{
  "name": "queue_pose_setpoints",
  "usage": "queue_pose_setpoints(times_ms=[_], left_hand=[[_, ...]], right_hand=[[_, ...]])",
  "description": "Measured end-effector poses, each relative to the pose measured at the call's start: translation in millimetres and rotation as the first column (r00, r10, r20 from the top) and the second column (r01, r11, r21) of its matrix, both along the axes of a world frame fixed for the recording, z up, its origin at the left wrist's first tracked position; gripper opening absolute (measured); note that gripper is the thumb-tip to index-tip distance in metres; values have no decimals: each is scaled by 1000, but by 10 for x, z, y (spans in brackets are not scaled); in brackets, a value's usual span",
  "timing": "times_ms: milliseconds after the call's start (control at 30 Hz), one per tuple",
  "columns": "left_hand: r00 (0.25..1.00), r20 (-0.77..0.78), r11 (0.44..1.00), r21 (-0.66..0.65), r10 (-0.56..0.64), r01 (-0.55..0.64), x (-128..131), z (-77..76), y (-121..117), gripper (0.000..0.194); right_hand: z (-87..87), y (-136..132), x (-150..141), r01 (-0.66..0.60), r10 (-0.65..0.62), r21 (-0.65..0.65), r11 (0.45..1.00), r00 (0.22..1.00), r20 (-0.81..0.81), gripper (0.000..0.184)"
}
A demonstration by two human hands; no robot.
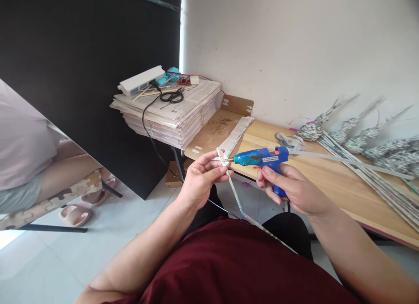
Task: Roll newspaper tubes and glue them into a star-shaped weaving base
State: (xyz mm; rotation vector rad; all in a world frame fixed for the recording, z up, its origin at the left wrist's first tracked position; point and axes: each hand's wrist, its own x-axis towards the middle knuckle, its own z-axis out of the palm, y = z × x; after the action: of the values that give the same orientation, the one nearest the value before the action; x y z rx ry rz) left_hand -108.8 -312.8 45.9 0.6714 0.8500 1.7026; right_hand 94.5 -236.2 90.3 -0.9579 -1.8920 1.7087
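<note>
My left hand point(200, 177) pinches the top of a long rolled newspaper stick point(236, 199) that slants down to my lap. My right hand point(290, 186) grips a blue hot glue gun point(262, 157), finger on the trigger. The gun's nozzle touches the stick's folded end just beside my left fingertips. Both hands hover in front of the wooden table point(314, 173).
A stack of newspapers point(170, 114) at the back holds scissors point(172, 95), a white power strip point(141, 80) and a cord. Rolled paper sticks point(369, 175) and woven paper pieces point(347, 136) lie on the table's right. Another person's legs point(49, 177) are at the left.
</note>
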Motion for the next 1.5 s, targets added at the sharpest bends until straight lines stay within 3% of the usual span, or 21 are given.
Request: queue_pose_setpoints(times_ms=[167, 333, 433, 533, 667, 800, 967, 1100, 1200, 1233, 1267, 1333, 1367, 1433, 1500], left_hand=[[1000, 3, 1000, -22, 18, -18, -35, -39, -4, 56], [999, 28, 998, -58, 39, -38, -114, -92, -21, 52], [998, 29, 996, -76, 56, -54, -184, -96, -56, 43], [999, 9, 997, -69, 45, -44, -249, -57, -121, 37], [1000, -20, 999, -46, -6, 5, -293, 21, -256, 32], [997, -57, 999, -2, -44, 44, -288, 61, -351, 29], [998, -35, 997, -56, -48, 46, -217, 25, -246, 33], [1000, 0, 996, -90, 0, 0, -175, -11, -112, 37], [999, 11, 996, -78, 41, -39, -181, -24, -59, 39], [999, 14, 996, -77, 47, -46, -183, -28, -46, 39], [998, 18, 996, -77, 52, -50, -182, -32, -33, 40], [998, 30, 996, -71, 56, -54, -160, -41, -3, 40], [998, 36, 997, -64, 55, -53, -138, -44, 14, 40], [998, 41, 998, -45, 43, -41, -71, -45, 48, 40], [999, 40, 999, -28, 20, -19, 13, -35, 72, 38]], right_hand=[[20, 51, -92, 44, -42, 61, 997, 999, -34, 36], [-38, 271, -241, 109, -112, 244, 964, 994, -2, 40], [-186, 566, -426, 84, -149, 404, 911, 980, 131, 42], [-355, 886, -723, 65, -241, 567, 821, 940, 241, 40], [-520, 1131, -1173, -22, -319, 677, 736, 871, 375, 44], [-673, 1146, -1441, -89, -378, 715, 694, 800, 466, 49], [-798, 1113, -1563, -124, -405, 795, 594, 808, 428, 53], [-688, 1020, -1514, -135, -411, 795, 591, 798, 441, 60], [-503, 769, -1255, -69, -365, 832, 550, 876, 314, 45], [-441, 655, -1130, -64, -275, 801, 596, 921, 278, 43], [-386, 533, -998, -83, -169, 723, 685, 948, 269, 47], [-314, 290, -750, -152, 56, 439, 886, 973, 223, 52], [-299, 178, -650, -175, 133, 298, 938, 979, 156, 52], [-303, -3, -518, -153, 151, 137, 979, 988, 29, 45], [-329, -114, -456, -80, 84, 70, 994, 994, -63, 39]])
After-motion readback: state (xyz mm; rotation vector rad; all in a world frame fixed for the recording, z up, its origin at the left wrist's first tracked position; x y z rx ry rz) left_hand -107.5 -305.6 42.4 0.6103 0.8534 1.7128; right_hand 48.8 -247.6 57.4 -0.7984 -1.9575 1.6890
